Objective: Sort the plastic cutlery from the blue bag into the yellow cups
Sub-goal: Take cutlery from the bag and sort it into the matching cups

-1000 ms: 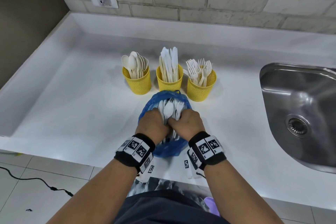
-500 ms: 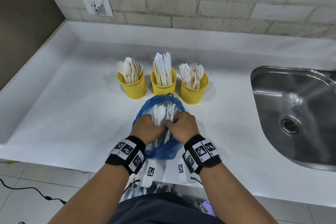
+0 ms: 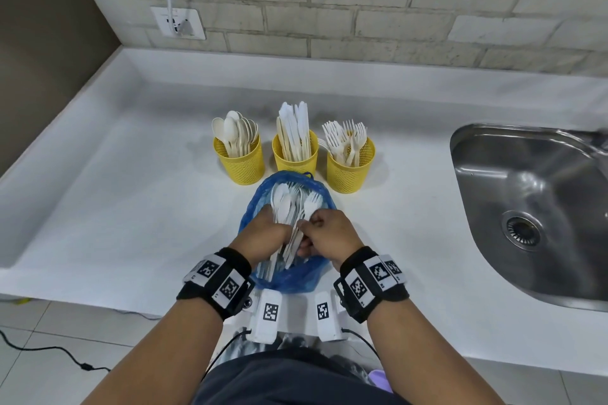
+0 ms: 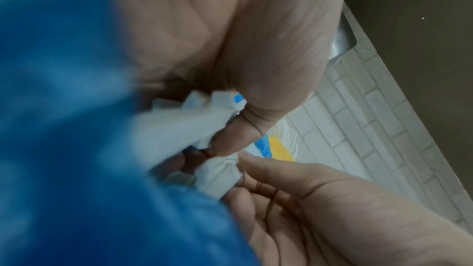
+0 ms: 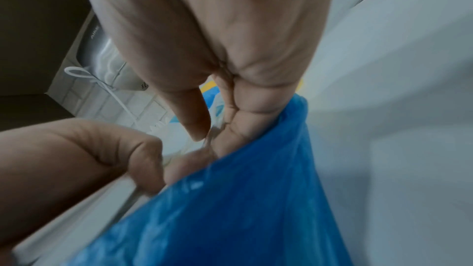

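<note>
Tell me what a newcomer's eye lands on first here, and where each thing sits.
Three yellow perforated cups stand in a row on the white counter: the left cup holds spoons, the middle cup knives, the right cup forks. Just in front of them lies a crumpled blue plastic bag with both hands in it: the left hand grips a bundle of white plastic cutlery while the right hand pinches one white fork. A steel sink lies at the right.

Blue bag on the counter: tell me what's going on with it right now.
A person is sorting plastic cutlery out of the blue bag. The left hand grips a bundle of cutlery in the bag's mouth, while the right hand pinches a fork from it. Behind the bag stand three yellow cups: spoons, knives and forks, all partly filled.
</note>
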